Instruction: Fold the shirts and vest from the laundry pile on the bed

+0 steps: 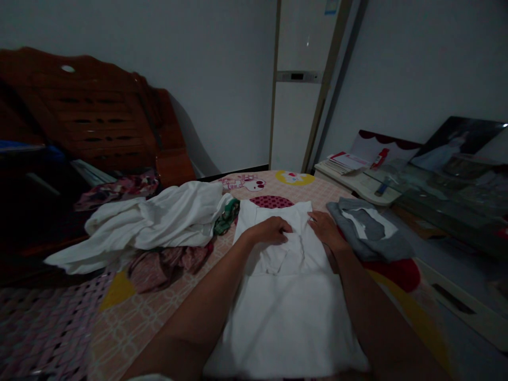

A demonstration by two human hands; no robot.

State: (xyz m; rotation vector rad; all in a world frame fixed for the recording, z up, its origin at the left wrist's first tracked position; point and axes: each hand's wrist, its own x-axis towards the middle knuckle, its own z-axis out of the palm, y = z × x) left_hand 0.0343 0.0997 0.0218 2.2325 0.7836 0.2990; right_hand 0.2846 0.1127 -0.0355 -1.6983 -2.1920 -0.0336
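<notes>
A white shirt (291,317) lies spread lengthwise in front of me, with a folded-over part near its far end. My left hand (272,231) is closed on a fold of this cloth, fingers curled around it. At the shirt's far right edge, my right hand (326,228) pinches the fabric between thumb and fingers; part of that grip is hidden. Left of the shirt is a loose heap of white cloth (159,219), with a brownish-pink garment (169,267) under its near side and a green patterned cloth (227,218) beside it. A folded grey garment with white trim (367,227) lies to the right.
The round table (135,328) wears a patterned pink and yellow cover. A wooden chair (91,116) stands at the left. A tall white cabinet-like unit (296,121) is at the back. On the right are a glass-topped stand (436,196) and a stack of papers (345,163).
</notes>
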